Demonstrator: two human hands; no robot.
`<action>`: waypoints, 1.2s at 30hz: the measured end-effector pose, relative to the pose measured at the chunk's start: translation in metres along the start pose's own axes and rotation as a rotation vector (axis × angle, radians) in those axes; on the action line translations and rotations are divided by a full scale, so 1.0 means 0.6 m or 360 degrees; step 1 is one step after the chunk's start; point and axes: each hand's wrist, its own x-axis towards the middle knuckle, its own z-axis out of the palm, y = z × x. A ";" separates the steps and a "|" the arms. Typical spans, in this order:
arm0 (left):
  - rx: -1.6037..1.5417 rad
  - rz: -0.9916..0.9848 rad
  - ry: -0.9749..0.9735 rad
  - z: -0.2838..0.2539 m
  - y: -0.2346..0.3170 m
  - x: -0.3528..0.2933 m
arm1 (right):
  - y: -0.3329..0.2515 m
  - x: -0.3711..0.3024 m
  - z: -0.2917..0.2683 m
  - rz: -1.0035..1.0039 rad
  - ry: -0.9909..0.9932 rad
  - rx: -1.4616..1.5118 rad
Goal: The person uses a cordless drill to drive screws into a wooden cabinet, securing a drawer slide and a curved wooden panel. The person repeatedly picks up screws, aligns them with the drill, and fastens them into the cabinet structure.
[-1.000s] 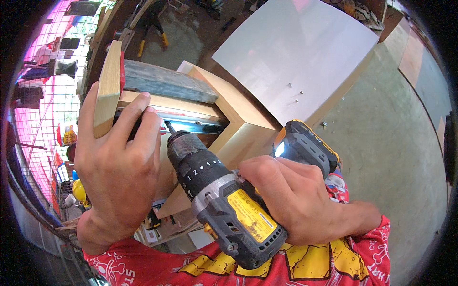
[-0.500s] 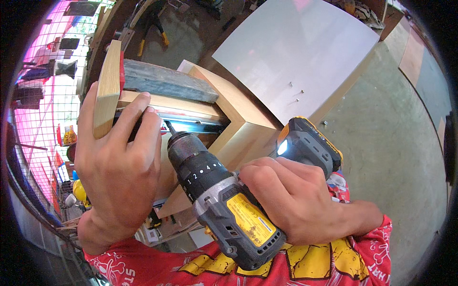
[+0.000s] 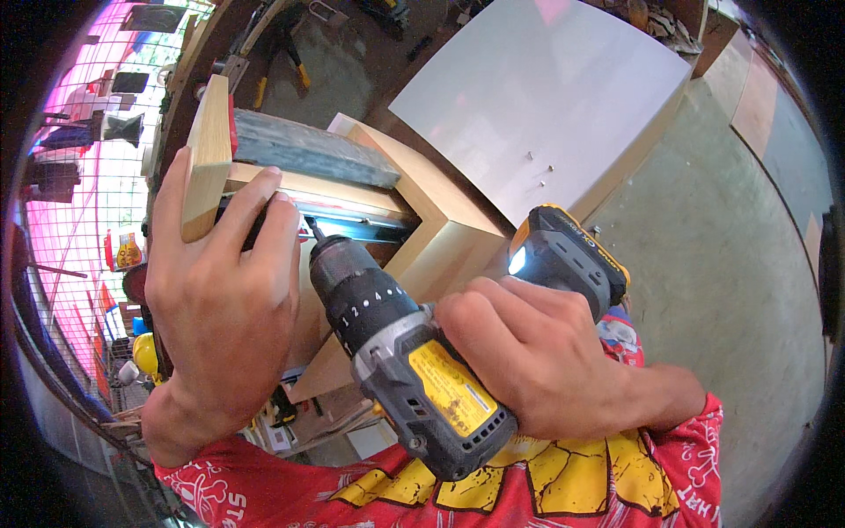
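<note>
My right hand is wrapped round the grip of a black and yellow cordless drill with its lamp lit. The drill's bit points up and left at a metal drawer slide; whether it touches a screw there is hidden. My left hand grips a light wooden board, with one finger on its outer side and others on the inner side. Its nearer fingertips rest by the end of the slide, close to the bit. The slide runs along a wooden strip into a light wood cabinet.
A weathered grey timber lies beside the slide. Several small screws lie on a white panel beyond the cabinet. Yellow-handled pliers are at the far left. A wire mesh stands on the left, with a yellow helmet by it.
The drill has shifted slightly up and left, its bit still by the slide. The board in my left hand has moved a little to the right. Both holds stay the same.
</note>
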 end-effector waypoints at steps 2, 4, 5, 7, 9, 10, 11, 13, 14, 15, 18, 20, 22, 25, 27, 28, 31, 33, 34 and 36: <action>-0.0007 -0.0010 0.0005 0.003 -0.001 -0.001 | -0.002 0.002 0.001 -0.0093 -0.0009 -0.0185; 0.0067 0.0044 -0.0025 0.000 -0.004 0.000 | 0.000 0.005 -0.002 -0.0109 -0.0020 -0.0222; 0.0103 0.0070 -0.0041 -0.003 -0.004 0.000 | 0.002 0.007 -0.006 -0.0079 -0.0030 -0.0161; 0.0114 0.0080 -0.0049 -0.006 -0.003 -0.003 | 0.004 0.002 -0.006 -0.0052 -0.0036 -0.0070; 0.0104 0.0081 -0.0064 -0.008 -0.007 -0.003 | 0.002 0.005 -0.009 -0.0034 -0.0061 -0.0054; 0.0090 0.0076 -0.0065 -0.008 -0.008 -0.001 | 0.001 0.006 -0.010 -0.0025 -0.0074 -0.0046; 0.0078 0.0071 -0.0058 -0.007 -0.008 -0.001 | -0.001 0.004 -0.010 -0.0027 -0.0068 -0.0048; 0.0090 0.0081 -0.0060 -0.009 -0.007 -0.001 | -0.003 0.001 -0.009 -0.0028 -0.0056 -0.0052; 0.0097 0.0078 -0.0062 -0.008 -0.006 -0.004 | -0.003 -0.001 -0.008 -0.0075 -0.0058 -0.0121; 0.0065 0.0060 -0.0060 -0.006 -0.006 -0.005 | -0.001 -0.001 -0.008 -0.0120 -0.0060 -0.0191; -0.0012 -0.0009 -0.0038 0.002 -0.004 -0.012 | 0.006 0.001 -0.011 -0.0110 -0.0100 -0.0147; -0.0036 -0.0054 0.0017 0.007 0.000 -0.017 | 0.013 -0.007 0.002 -0.0123 -0.0062 -0.0035; 0.0007 0.0062 -0.0008 0.002 -0.016 -0.020 | 0.019 -0.012 0.008 -0.0188 0.0001 -0.0009; 0.0008 0.0157 0.0023 0.002 -0.027 -0.029 | 0.020 -0.016 0.008 -0.0294 0.0073 0.0005; 0.0027 0.0179 -0.0035 0.012 -0.036 -0.048 | 0.012 -0.038 -0.004 -0.0267 -0.0029 0.0071; 0.0035 0.0150 0.0007 0.018 -0.037 -0.054 | 0.011 -0.052 -0.009 -0.0255 -0.0079 0.0101; 0.0032 0.0083 0.0144 0.051 -0.014 -0.050 | 0.035 -0.091 -0.029 -0.0195 -0.0036 0.0121; 0.0048 0.0058 0.0176 0.061 -0.007 -0.051 | 0.052 -0.115 -0.043 -0.0053 -0.0032 0.0128; 0.0057 0.0049 0.0195 0.065 -0.002 -0.052 | 0.062 -0.122 -0.047 -0.0011 -0.0004 0.0084; 0.0179 -0.0162 0.0200 0.079 0.020 -0.046 | 0.079 -0.140 -0.051 0.0134 0.0166 0.0141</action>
